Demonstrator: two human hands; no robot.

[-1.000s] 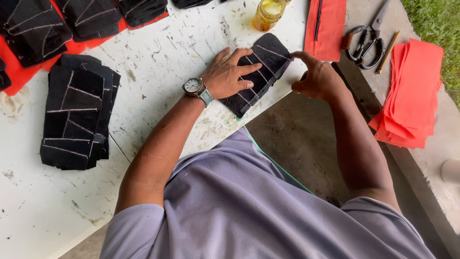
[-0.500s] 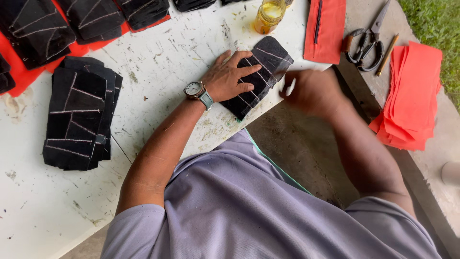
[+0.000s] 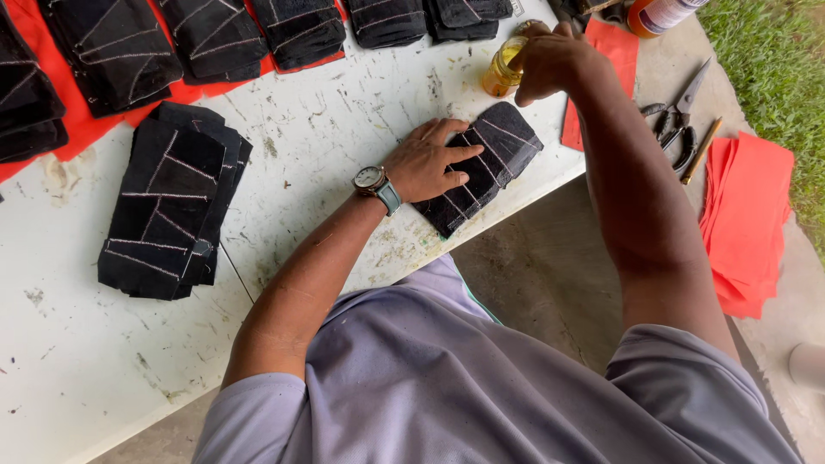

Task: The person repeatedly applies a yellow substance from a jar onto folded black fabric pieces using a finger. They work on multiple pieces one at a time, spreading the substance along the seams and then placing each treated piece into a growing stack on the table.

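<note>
Soft, even daylight fills the view — bright but without hard glare, and the white surface [image 3: 344, 94] reads clearly, scratches and all. Shadows are faint and diffuse, the darkest under the surface's edge on the concrete floor [image 3: 550, 275]. Focus is sharp throughout, with slight wide-angle stretching toward the corners — no motion blur.

Matt black stitched cloth piece [image 3: 481, 167]; glossy amber glass jar [image 3: 502, 70].
</note>
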